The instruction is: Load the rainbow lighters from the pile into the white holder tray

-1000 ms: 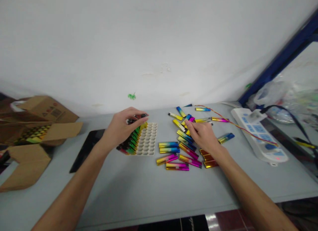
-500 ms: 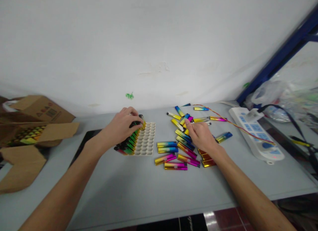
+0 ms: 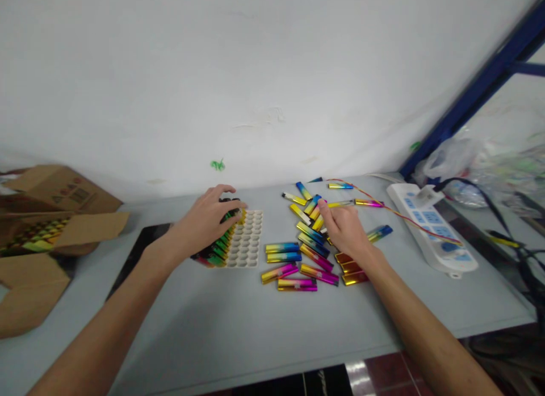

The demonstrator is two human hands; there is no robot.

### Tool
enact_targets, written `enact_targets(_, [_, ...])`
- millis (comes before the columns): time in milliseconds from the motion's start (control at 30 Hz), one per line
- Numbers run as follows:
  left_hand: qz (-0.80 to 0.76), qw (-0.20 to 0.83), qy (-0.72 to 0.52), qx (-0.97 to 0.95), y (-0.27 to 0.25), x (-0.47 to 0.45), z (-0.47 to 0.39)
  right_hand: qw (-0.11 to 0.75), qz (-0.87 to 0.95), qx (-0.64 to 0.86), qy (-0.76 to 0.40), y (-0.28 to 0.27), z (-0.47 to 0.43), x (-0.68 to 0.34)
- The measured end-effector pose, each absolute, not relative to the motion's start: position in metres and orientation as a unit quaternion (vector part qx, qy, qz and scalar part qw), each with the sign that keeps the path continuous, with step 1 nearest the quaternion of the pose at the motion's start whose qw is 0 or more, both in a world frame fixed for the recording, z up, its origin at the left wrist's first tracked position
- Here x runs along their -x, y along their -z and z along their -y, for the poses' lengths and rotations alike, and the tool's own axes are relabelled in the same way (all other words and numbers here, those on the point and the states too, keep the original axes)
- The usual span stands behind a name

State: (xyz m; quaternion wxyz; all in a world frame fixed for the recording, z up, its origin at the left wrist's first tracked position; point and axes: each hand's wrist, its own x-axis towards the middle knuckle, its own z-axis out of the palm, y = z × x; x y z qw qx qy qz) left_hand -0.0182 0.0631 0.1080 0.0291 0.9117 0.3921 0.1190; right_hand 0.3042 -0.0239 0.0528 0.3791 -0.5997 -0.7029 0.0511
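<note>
A white tray (image 3: 247, 244) with rows of oval holes lies on the table, its left part filled with upright black-topped lighters (image 3: 221, 245) in green and yellow. My left hand (image 3: 208, 211) is over the filled rows, thumb and fingers apart around the tops at the back. A yellow-bodied lighter (image 3: 242, 217) stands by its fingertips. To the right, shiny two-colour lighters (image 3: 283, 257) lie loose in yellow, blue and magenta. My right hand (image 3: 344, 228) is closed over this pile, thumb pointing up; its curled fingers hide whatever they hold.
At the left sits an open cardboard box (image 3: 80, 189) with more lighters inside. A dark flat panel (image 3: 142, 248) lies under my left forearm. On the right is a white power strip (image 3: 430, 226) with a plugged-in adapter and a thin red-yellow wire (image 3: 395, 210) across it. Plastic bags (image 3: 455, 158) are behind.
My left fingers have spread from a pinch near the back of the filled rows. My right hand stays closed over the loose pile. The whole view has shifted slightly.
</note>
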Motion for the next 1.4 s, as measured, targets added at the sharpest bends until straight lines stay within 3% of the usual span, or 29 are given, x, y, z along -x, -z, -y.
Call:
enact_targets(167, [-0.367,0.010,-0.216,-0.905,-0.105,-0.005,-0.029,0.390,0.691,0.607,-0.044,-0.054,0.023,-0.310])
enact_targets(300, [-0.297,0.067,-0.254,-0.918,-0.091,-0.033,-0.003,0.392,0.683,0.613,-0.062,-0.056,0.023,-0.313])
enact_targets(467, [-0.282,0.140,-0.209,-0.926,-0.064,-0.059,0.003,0.406,0.685,0.600,-0.068,-0.054,0.021,-0.316])
enact_targets(667, [-0.291,0.152,-0.176,-0.928,-0.051,-0.077,-0.012,0.425,0.684,0.593,-0.019,-0.051,0.017,-0.322])
enact_targets(933, [-0.319,0.070,-0.191,-0.925,-0.041,-0.099,-0.036,0.461,0.647,0.607,0.024,-0.054,0.013,-0.338])
enact_targets(1167, [-0.306,0.012,-0.133,-0.943,-0.040,-0.112,-0.049,0.460,0.646,0.608,0.035,-0.056,0.013,-0.338])
enact_targets(1400, [-0.312,0.101,-0.101,-0.939,-0.053,-0.108,-0.054,0.460,0.653,0.601,0.041,-0.057,0.013,-0.338])
